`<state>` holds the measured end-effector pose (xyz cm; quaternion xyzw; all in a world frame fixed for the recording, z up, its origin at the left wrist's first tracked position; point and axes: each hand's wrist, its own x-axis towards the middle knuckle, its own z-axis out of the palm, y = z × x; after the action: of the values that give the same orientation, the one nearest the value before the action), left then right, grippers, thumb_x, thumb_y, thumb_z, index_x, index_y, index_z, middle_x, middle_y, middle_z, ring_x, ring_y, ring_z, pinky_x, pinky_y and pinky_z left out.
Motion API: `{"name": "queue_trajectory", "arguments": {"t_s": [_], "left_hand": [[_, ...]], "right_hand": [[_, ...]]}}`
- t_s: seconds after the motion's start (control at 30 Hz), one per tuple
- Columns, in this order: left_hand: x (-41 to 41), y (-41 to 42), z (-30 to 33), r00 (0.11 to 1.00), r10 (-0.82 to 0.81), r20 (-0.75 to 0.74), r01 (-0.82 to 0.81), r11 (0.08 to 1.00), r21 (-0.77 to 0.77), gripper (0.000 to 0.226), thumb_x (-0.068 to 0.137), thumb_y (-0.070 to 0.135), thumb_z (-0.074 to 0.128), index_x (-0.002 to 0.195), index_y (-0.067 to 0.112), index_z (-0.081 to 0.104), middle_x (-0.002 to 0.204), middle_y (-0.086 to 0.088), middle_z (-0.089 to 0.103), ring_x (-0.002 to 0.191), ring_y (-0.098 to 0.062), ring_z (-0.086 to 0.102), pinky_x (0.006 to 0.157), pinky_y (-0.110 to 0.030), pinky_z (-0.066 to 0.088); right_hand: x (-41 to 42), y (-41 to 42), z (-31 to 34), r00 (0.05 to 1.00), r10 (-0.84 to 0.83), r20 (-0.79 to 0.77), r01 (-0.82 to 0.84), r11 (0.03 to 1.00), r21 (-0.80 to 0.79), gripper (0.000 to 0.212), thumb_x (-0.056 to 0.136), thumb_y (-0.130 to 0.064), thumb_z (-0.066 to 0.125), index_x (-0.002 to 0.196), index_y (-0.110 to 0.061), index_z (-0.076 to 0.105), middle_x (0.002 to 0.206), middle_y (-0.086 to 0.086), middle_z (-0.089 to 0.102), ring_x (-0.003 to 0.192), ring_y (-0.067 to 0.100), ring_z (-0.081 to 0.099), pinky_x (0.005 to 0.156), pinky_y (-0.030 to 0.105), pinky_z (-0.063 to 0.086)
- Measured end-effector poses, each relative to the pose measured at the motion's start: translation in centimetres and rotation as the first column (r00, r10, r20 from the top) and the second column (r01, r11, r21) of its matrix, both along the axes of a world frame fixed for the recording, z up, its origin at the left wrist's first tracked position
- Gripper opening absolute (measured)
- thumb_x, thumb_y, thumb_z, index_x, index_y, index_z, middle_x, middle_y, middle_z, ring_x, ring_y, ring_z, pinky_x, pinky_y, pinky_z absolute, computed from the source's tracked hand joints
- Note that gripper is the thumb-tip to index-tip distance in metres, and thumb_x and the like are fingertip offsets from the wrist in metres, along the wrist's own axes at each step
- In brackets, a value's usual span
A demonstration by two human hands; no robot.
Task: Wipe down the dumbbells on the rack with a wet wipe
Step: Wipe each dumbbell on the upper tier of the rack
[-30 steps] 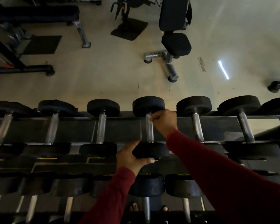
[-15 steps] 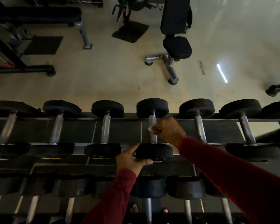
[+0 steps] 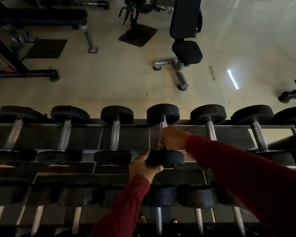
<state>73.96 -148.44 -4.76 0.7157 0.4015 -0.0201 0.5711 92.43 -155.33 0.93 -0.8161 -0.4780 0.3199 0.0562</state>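
Observation:
A row of black-headed dumbbells with chrome handles lies across the top tier of the rack [image 3: 133, 152]. One dumbbell [image 3: 162, 113] sits mid-row. My right hand [image 3: 173, 138] is curled round the near end of its handle, with a bit of white wet wipe [image 3: 160, 143] showing under the fingers. My left hand [image 3: 143, 165] grips the left side of that dumbbell's near head [image 3: 167, 158], thumb on top. Both sleeves are dark red.
Neighbouring dumbbells lie close on both sides [image 3: 115, 132] [image 3: 210, 132]. A lower tier holds several more dumbbells [image 3: 197, 195]. Beyond the rack on the floor stand an adjustable bench [image 3: 186, 48], a flat bench [image 3: 41, 16] and a black mat [image 3: 137, 35].
My right hand has slid down the chrome handle from its far end to the near end, carrying the wipe. My left hand has kept its hold on the near head.

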Motion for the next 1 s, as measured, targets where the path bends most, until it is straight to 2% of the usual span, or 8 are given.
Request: {"name": "queue_trajectory", "arguments": {"t_s": [0.1,0.17,0.27,0.37,0.47,0.67,0.83,1.0], "left_hand": [[0.5,-0.1,2.6,0.999,0.015,-0.043,-0.012,0.998,0.058,0.073,0.067,0.008,0.082,0.135,0.022,0.06,0.128,0.001,0.063,0.106,-0.008,0.062,0.099,-0.019,0.046],[1.2,-0.3,3.8,0.999,0.031,-0.006,-0.03,0.992,0.124,0.064,0.07,0.006,0.077,0.131,0.023,0.064,0.127,0.001,0.066,0.11,-0.01,0.062,0.101,-0.017,0.043],[2.3,-2.1,5.5,0.999,-0.002,0.049,-0.01,0.97,0.244,0.053,0.076,0.011,0.074,0.127,0.024,0.067,0.122,0.001,0.068,0.11,-0.011,0.062,0.094,-0.011,0.038],[3.6,-5.4,7.0,0.988,-0.109,0.108,0.06,0.923,0.38,0.043,0.08,0.016,0.071,0.121,0.028,0.069,0.119,0.0,0.066,0.109,-0.011,0.06,0.098,-0.017,0.042],[5.8,-9.4,7.4,0.962,-0.245,0.123,0.182,0.906,0.382,0.044,0.078,0.02,0.077,0.121,0.022,0.07,0.118,-0.001,0.067,0.109,-0.013,0.061,0.104,-0.035,0.047],[9.9,-16.3,5.7,0.935,-0.326,-0.14,0.346,0.926,0.15,0.086,0.069,0.045,0.087,0.141,0.014,0.051,0.142,-0.006,0.053,0.131,-0.021,0.049,0.109,-0.026,0.034],[10.8,-17.8,4.0,0.977,-0.144,-0.155,0.172,0.967,0.19,0.092,0.055,0.04,0.095,0.136,0.016,0.059,0.137,-0.004,0.06,0.125,-0.017,0.055,0.105,-0.019,0.037],[10.7,-17.9,3.4,0.983,-0.101,-0.157,0.131,0.971,0.198,0.078,0.044,0.041,0.097,0.117,0.026,0.072,0.112,0.008,0.072,0.101,-0.008,0.066,0.091,-0.015,0.047]], "right_hand": [[0.8,-2.1,0.8,0.849,-0.439,-0.295,0.474,0.879,0.054,0.02,0.087,-0.026,0.071,0.106,-0.021,0.074,0.107,0.001,0.072,0.096,0.012,0.067,0.092,0.029,0.054],[1.1,-4.1,1.6,0.489,-0.616,-0.618,0.787,0.617,0.009,0.018,0.089,-0.014,0.069,0.106,-0.017,0.073,0.105,0.008,0.073,0.093,0.021,0.07,0.087,0.035,0.058],[1.8,-8.0,3.4,0.111,-0.52,-0.847,0.91,0.395,-0.123,0.022,0.094,-0.004,0.06,0.113,-0.009,0.068,0.107,0.014,0.073,0.099,0.027,0.071,0.084,0.036,0.059],[3.1,-12.0,4.8,0.014,-0.481,-0.877,0.943,0.299,-0.149,0.02,0.092,-0.001,0.06,0.11,-0.003,0.067,0.106,0.014,0.073,0.099,0.024,0.071,0.08,0.029,0.06],[5.0,-16.3,4.0,0.107,-0.543,-0.833,0.94,0.328,-0.093,0.025,0.087,-0.001,0.067,0.112,0.001,0.066,0.112,0.019,0.071,0.101,0.025,0.07,0.09,0.034,0.057],[7.9,-20.6,1.6,0.889,-0.451,0.075,0.452,0.892,0.015,0.022,0.088,-0.041,0.069,0.105,-0.028,0.076,0.106,-0.004,0.074,0.099,0.012,0.067,0.097,0.031,0.05],[9.0,-19.5,-1.1,0.952,-0.274,0.14,0.288,0.953,-0.098,0.045,0.083,-0.066,0.06,0.103,-0.029,0.076,0.107,-0.008,0.072,0.1,0.008,0.065,0.094,0.024,0.05],[8.3,-17.4,-2.1,0.944,-0.28,0.172,0.282,0.959,0.012,0.029,0.085,-0.04,0.073,0.088,-0.011,0.072,0.081,0.001,0.066,0.067,0.01,0.058,0.058,0.018,0.04]]}}
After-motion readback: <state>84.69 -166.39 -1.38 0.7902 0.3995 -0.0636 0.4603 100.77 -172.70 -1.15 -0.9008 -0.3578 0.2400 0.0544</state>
